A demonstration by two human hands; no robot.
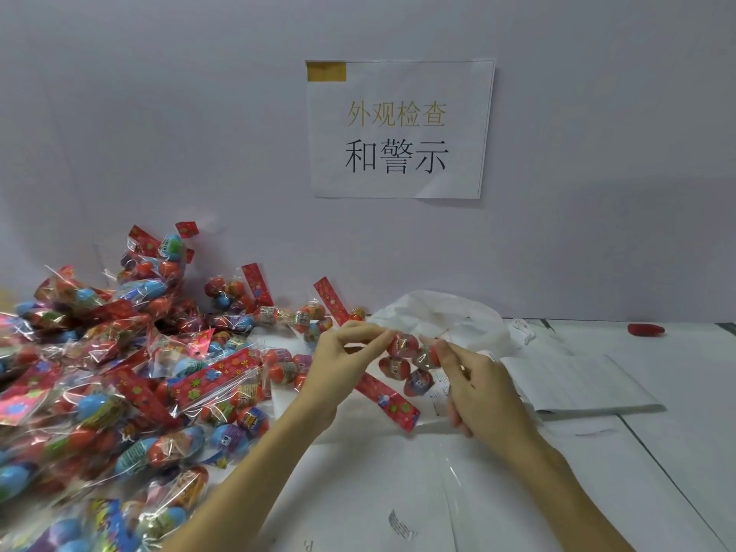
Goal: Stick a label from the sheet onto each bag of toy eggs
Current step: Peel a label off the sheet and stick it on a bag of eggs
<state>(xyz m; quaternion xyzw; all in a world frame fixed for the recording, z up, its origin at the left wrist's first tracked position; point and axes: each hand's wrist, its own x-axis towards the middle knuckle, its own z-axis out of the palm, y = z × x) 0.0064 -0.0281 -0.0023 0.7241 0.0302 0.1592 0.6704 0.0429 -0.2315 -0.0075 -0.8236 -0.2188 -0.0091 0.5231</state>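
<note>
While both the left hand (pixel 345 354) and right hand (pixel 476 386) pinch it, the bag of eggs (pixel 406 366) looks light, crinkly and slippery, best held by its top corners.

Both my forearms reach in from below, raised off the surface. My left hand (pixel 341 358) pinches with curled fingers (pixel 372 332); my right hand (pixel 476 386) grips opposite, fingers curled.

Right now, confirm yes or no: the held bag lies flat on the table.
No, both hands hold the bag up above the table.
</note>
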